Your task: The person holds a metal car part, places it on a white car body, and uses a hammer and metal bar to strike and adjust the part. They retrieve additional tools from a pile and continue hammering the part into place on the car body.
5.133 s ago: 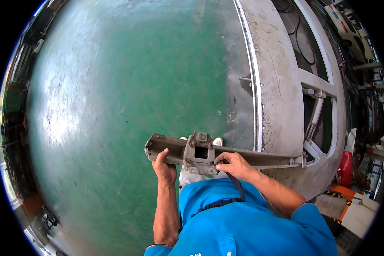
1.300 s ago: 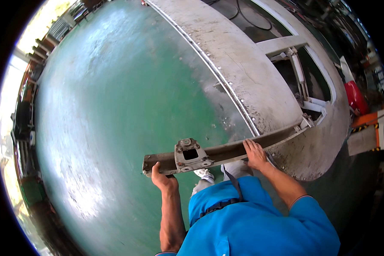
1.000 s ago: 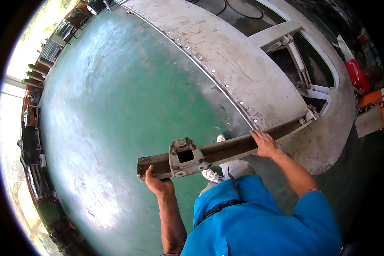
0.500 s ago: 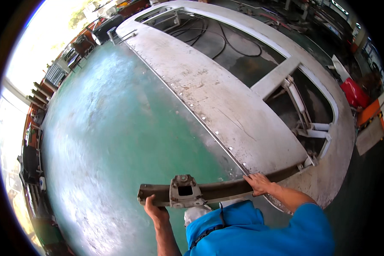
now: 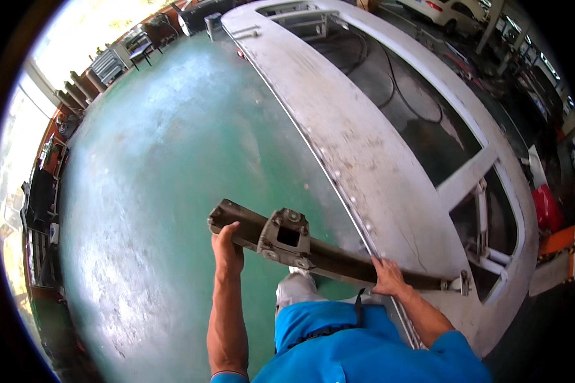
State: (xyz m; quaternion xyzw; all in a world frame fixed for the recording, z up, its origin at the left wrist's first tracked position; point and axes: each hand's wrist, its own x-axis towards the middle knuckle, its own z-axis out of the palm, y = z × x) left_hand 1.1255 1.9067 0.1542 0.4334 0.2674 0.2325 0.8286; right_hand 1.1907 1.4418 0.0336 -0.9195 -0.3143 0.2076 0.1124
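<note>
I hold a long grimy metal beam (image 5: 336, 260) with a squarish bracket (image 5: 276, 254) bolted on near its left end. My left hand (image 5: 227, 246) is closed round the beam near that end, thumb on top. My right hand (image 5: 386, 277) grips it farther right, beside the edge of a pale steel lift platform (image 5: 358, 140). The beam slants down to the right, and its far end, with a small fitting (image 5: 461, 285), reaches over the platform; whether it rests there I cannot tell. My feet and legs are partly hidden below the beam.
The green floor (image 5: 172, 191) spreads to my left. The platform has openings, a hydraulic cylinder (image 5: 483, 214) and hoses (image 5: 428, 118). A chair (image 5: 140, 51), metal cylinders (image 5: 83, 89) and shelving line the window wall. At right are a white car (image 5: 437, 9) and a red panel (image 5: 544, 205).
My right hand has moved from beside the bracket to farther right along the beam. Lately the beam's left end has moved upward in view, tilting it. The view has swung along the platform.
</note>
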